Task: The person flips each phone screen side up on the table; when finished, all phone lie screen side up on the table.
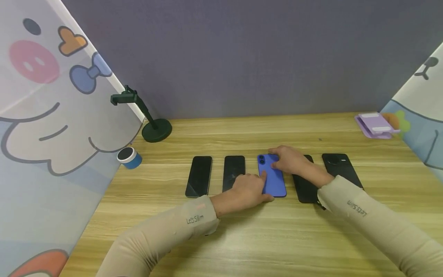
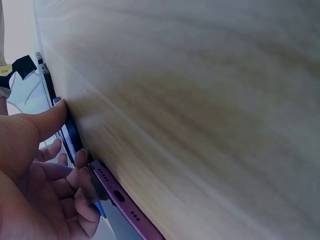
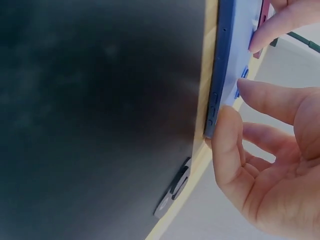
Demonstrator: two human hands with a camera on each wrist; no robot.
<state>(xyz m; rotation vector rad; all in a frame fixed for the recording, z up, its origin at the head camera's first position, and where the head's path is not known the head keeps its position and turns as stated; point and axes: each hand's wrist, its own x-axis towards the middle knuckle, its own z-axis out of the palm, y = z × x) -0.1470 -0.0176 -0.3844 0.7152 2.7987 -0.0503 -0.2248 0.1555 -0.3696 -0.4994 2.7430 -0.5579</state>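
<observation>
A blue phone [image 1: 273, 182] lies face down on the wooden table, its two camera lenses at the far left corner. My left hand [image 1: 247, 188] holds its near left corner, thumb along the bottom edge and index fingertip at the left side. My right hand [image 1: 290, 159] pinches the far end, its thumb on the blue back and fingers at the top edge. In the right wrist view the side buttons show along the edge of the blue phone [image 3: 232, 65]. Beneath my left hand is a dark phone [image 1: 234, 167], partly hidden; its reddish edge [image 2: 132, 212] shows in the left wrist view.
Another dark phone [image 1: 199, 177] lies at the left of the row. Under my right forearm is a black phone [image 1: 304, 190], with one more black phone [image 1: 342, 165] beyond. A green stand [image 1: 157, 130], a blue-and-white tub [image 1: 131, 159] and a purple holder [image 1: 375, 125] stand farther out.
</observation>
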